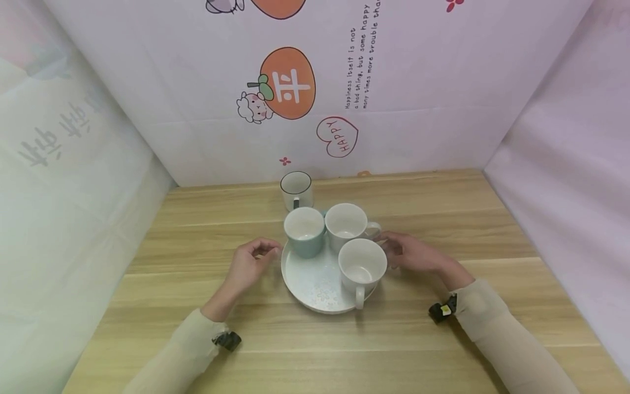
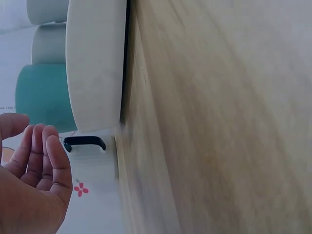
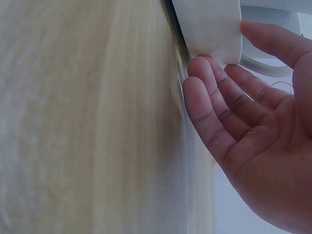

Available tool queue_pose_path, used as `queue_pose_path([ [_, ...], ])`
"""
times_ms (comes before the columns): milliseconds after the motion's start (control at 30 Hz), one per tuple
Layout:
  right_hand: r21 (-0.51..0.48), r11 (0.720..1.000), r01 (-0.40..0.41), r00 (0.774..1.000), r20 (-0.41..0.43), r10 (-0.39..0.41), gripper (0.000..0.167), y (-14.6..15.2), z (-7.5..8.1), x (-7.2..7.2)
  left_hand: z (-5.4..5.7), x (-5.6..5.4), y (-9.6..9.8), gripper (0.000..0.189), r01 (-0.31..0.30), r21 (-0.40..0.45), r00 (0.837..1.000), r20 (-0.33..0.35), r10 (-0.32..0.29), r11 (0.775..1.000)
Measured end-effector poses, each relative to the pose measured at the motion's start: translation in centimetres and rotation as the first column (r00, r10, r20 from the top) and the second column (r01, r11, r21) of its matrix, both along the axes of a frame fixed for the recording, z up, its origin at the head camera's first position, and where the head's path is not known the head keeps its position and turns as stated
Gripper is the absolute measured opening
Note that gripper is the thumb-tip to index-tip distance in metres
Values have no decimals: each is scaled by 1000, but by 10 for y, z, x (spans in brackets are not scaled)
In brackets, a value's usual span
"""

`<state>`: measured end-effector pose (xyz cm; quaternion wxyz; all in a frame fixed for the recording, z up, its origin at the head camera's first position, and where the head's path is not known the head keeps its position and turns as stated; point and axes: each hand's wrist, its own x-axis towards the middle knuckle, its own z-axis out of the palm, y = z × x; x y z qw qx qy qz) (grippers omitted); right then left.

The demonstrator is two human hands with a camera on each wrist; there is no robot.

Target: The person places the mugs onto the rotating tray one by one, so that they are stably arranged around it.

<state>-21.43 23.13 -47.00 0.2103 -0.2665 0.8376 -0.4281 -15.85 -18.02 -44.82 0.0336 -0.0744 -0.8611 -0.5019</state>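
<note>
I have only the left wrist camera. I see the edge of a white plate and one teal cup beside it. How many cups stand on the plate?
Observer: Three. The teal mug, a far white mug and a near white mug all stand on the white plate.
Operator: Where is the right hand?
Observer: The right hand is at the plate's right side. In the right wrist view its fingertips touch the rim.
Operator: Is something more on the table?
Observer: Yes, a fourth mug with a dark rim stands on the table behind the plate.
</note>
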Motion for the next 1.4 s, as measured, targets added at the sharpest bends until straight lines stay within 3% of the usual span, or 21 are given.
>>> queue_pose_path([
  [367, -5, 1000, -6, 1000, 3, 6, 48, -1, 0, -1, -6, -24, -11, 24, -27, 39, 999, 39, 25, 999],
  [800, -7, 1000, -11, 1000, -3, 11, 46, 0, 0, 0, -5, -45, -14, 33, -70, 130, 985, 165, 48, 989],
  [1400, -4, 1000, -14, 1000, -11, 14, 50, -1, 2, 2, -7, -72, -12, 40, -90, 127, 977, 202, 63, 988],
])
